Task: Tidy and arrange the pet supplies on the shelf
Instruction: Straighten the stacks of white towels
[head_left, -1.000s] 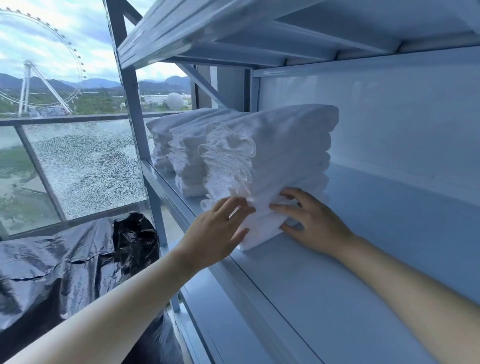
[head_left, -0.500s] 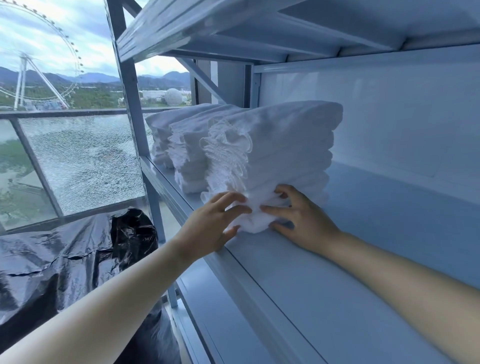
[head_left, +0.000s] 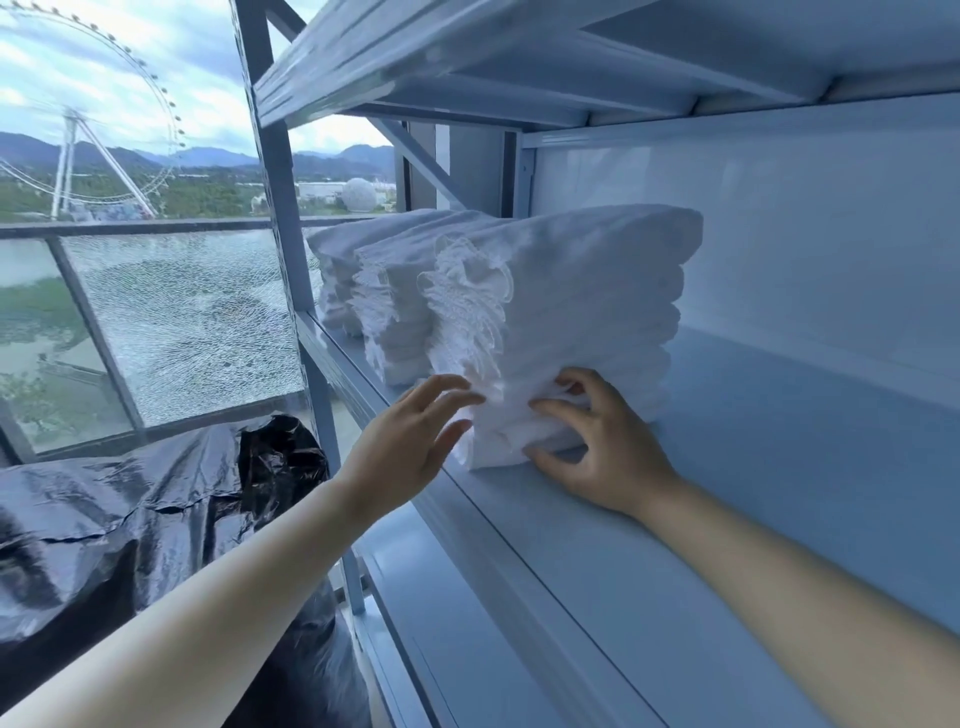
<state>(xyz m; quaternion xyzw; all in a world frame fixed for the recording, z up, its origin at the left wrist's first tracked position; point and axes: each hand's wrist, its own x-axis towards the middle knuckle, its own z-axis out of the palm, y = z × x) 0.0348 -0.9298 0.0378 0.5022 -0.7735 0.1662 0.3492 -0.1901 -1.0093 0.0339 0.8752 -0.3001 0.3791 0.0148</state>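
- A black plastic sheet (head_left: 130, 499) lies crumpled and glossy at the lower left, below the window.
- Above it, a cracked glass pane (head_left: 192, 322) shows a web of fine fractures; a Ferris wheel (head_left: 98, 124) and hills stand beyond it.
- The grey metal upright (head_left: 275, 171) of the shelf unit rises just right of the pane, with the shelf board (head_left: 753, 493) running away to the right.
- Three stacks of folded white pads sit in a row along the board's left end, pressed side by side: the far stack (head_left: 337, 270) nearest the upright, the middle stack (head_left: 395, 312), then the near stack (head_left: 582, 312), which is the largest in view and shows frilled edges on its front face.
- The left hand (head_left: 410, 441) reaches in from the lower left, fingers spread and loose, fingertips touching the front lower corner of the near stack; it grips nothing.
- The right hand (head_left: 597, 447) rests on the shelf board at the near stack's right lower side, fingers curled into the bottom layers and the thumb under the lowest edge, pinching those layers.
- To the right of the hands the board is bare pale blue, backed by a white panel (head_left: 779, 223).
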